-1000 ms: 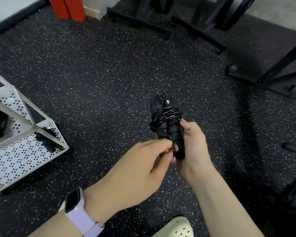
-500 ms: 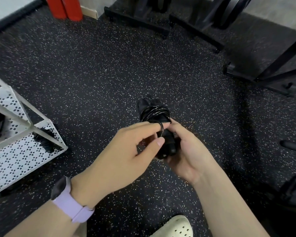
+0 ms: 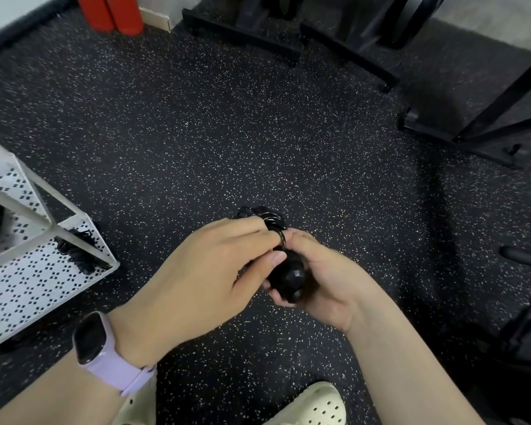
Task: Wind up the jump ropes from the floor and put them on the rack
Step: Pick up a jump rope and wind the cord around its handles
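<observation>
both hands (image 3: 215,271) gripping wound jump rope (image 3: 285,276)

Both hands meet over the speckled black floor (image 3: 196,124). The right hand (image 3: 316,277) grips the black jump rope (image 3: 285,277) by its bundled handles, while the left hand (image 3: 209,271) pinches a cord loop against them. A white perforated rack (image 3: 43,271) stands at the left, holding another coiled rope (image 3: 77,253).
</observation>
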Demonstrator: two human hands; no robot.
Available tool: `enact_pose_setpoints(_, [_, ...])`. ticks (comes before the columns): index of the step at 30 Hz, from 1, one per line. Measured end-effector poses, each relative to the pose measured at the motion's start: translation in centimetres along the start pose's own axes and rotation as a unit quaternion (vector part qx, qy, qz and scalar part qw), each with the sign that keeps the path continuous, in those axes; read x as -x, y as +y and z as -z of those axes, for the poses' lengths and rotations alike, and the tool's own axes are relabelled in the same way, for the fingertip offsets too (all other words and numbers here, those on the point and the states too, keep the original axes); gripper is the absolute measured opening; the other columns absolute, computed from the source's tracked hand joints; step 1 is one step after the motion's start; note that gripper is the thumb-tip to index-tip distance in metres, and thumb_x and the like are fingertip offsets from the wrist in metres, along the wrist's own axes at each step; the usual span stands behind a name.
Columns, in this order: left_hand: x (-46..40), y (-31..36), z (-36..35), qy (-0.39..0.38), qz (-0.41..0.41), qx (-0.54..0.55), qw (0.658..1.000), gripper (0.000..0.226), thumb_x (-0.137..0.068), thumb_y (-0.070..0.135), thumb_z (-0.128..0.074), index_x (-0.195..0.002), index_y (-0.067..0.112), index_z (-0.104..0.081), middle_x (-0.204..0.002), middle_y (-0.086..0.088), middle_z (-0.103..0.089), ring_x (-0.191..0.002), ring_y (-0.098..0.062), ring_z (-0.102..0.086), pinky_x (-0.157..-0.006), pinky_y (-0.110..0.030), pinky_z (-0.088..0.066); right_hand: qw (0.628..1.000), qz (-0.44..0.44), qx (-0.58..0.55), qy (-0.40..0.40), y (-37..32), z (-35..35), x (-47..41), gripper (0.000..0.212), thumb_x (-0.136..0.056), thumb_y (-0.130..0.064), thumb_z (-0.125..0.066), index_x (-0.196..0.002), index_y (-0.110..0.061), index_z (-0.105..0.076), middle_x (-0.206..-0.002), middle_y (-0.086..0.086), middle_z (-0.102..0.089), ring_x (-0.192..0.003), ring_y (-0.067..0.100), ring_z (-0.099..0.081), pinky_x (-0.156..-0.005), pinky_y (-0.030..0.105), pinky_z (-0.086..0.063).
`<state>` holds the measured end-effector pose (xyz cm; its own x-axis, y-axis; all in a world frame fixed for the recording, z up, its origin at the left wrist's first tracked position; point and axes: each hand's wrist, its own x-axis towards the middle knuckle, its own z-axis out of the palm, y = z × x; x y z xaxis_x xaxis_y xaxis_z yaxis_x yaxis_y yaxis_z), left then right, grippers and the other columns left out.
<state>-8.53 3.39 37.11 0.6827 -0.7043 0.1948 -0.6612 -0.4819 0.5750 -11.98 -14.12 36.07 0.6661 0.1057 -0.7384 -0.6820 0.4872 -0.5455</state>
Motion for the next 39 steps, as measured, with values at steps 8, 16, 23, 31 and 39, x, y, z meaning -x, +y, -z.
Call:
enact_pose_setpoints(8, [0.2,0.4,-0.4,0.074,-0.002,0.051,0.996,0.029,-0.102,0.025,-0.052,-0.123,0.020,-0.071,-0.098,0.015,-0.059,-0.090,-0.014,-0.060,-0.076,-0.035,-0.052,0.998,-0.027,0.022,-0.056,-0.6,-0.2,0.3,0.036,-0.064,-0.038,-0.082,-0.090,-0.021,-0.065,-0.077,0.004,-0.062,-0.055,0.017,-0.054,-0.037,0.019,-0.034])
enact_pose_setpoints(16, [0.1,0.6,-0.4,0.009,-0.024,0.090,0.996,0.021,-0.098,0.034,-0.058,-0.107,0.034,-0.077,-0.082,0.017,-0.059,-0.084,-0.011,-0.055,-0.072,-0.028,-0.049,0.991,-0.068,0.062,-0.092,0.7,0.2,-0.2,0.024,-0.072,-0.041,-0.076,-0.071,-0.019,-0.067,-0.061,-0.001,-0.055,-0.051,0.013,-0.051,-0.034,0.018,-0.029])
enact_pose_setpoints(23, [-0.1,0.3,-0.4,-0.020,0.053,0.134,0.989,0.020,-0.090,0.037,-0.060,-0.086,0.029,-0.079,-0.076,0.012,-0.063,-0.082,-0.010,-0.056,-0.069,-0.020,-0.044,0.995,-0.077,0.068,-0.004,1.0,-0.5,-0.5,0.039,-0.090,-0.038,-0.062,-0.056,-0.020,-0.068,-0.055,-0.005,-0.054,-0.046,0.011,-0.047,-0.036,0.017,-0.025])
enact_pose_setpoints(31, [0.3,0.2,-0.4,-0.023,0.123,0.191,0.974,0.012,-0.076,0.028,-0.073,-0.083,0.035,-0.080,-0.077,0.015,-0.069,-0.070,-0.015,-0.058,-0.063,-0.025,-0.048,0.993,-0.049,0.088,0.060,1.8,-1.2,-1.0,0.024,-0.093,-0.030,-0.061,-0.074,-0.017,-0.067,-0.052,-0.004,-0.055,-0.042,0.011,-0.043,-0.041,0.019,-0.028])
enact_pose_setpoints(39, [0.4,0.0,-1.1,-0.019,0.124,0.147,0.981,0.005,-0.078,0.036,-0.069,-0.074,0.033,-0.069,-0.077,0.013,-0.065,-0.077,-0.013,-0.058,-0.067,-0.016,-0.041,0.993,-0.038,0.026,0.107,2.6,-1.2,-1.6,0.022,-0.094,-0.030,-0.062,-0.077,-0.016,-0.064,-0.058,-0.002,-0.060,-0.049,0.015,-0.045,-0.047,0.022,-0.040])
